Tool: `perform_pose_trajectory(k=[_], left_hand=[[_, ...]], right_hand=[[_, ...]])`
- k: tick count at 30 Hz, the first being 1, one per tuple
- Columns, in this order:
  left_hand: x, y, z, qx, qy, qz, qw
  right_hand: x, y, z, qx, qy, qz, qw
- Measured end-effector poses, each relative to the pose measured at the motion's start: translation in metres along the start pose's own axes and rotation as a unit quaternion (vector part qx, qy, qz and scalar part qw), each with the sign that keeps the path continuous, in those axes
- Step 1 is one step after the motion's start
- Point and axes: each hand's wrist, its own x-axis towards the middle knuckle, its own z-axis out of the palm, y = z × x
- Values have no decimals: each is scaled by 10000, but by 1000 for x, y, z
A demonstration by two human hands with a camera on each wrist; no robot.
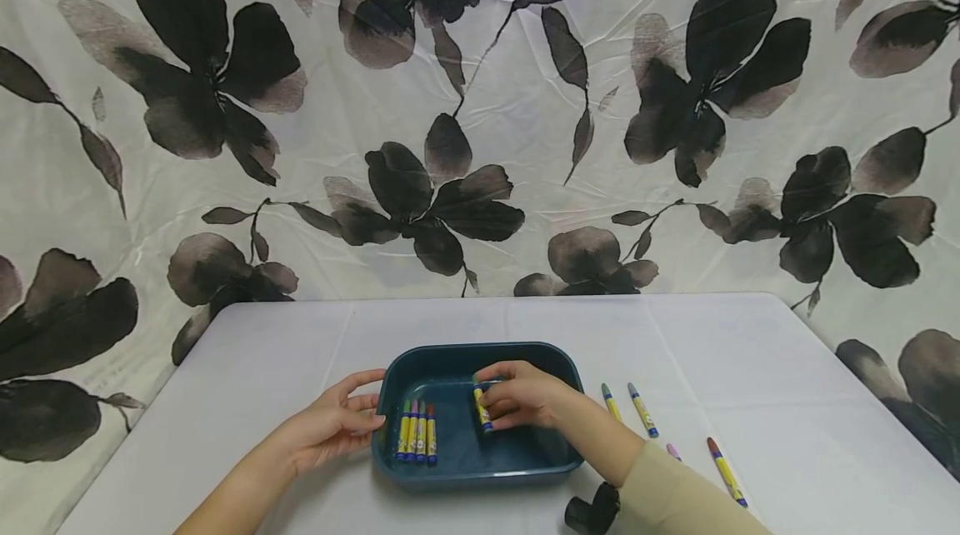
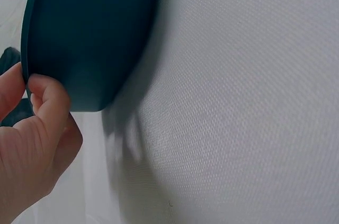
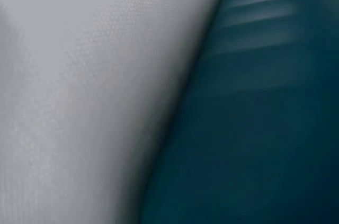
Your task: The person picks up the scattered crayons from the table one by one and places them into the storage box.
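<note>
A dark teal plastic tray [image 1: 480, 481] sits on the white table. My left hand [image 1: 326, 427] holds its left end, and the left wrist view shows thumb and fingers pinching the tray's rim [image 2: 25, 28]. Inside, at the left, several crayons [image 1: 417, 435] in yellow and blue wrappers lie side by side. Over the tray's right half, my right hand [image 1: 525, 397] holds another crayon [image 1: 482, 408] in its fingers, tilted slightly. The right wrist view shows only the tray's outer wall [image 3: 238, 144] and the tabletop, so the right fingers are out of sight there.
Right of the tray lie a green crayon [image 1: 611, 402], a grey-green crayon [image 1: 642, 410], a pink-tipped crayon [image 1: 673, 452] partly hidden by the right arm, and a red-brown crayon [image 1: 727, 472]. A black object [image 1: 592, 510] shows beside the right sleeve. Floral cloth hangs behind the table.
</note>
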Motion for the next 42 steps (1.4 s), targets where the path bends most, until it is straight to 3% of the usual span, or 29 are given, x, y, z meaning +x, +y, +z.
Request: perform_pose_trajectory(k=[17,42], left_hand=[[0,0,1,-73,-14,13,10000],[-1,0,1,-22,3,29,10000]], right_hand=[[-1,0,0,115,-201,-41,9997],[-22,-25,-38,138,-235,-449,9986]])
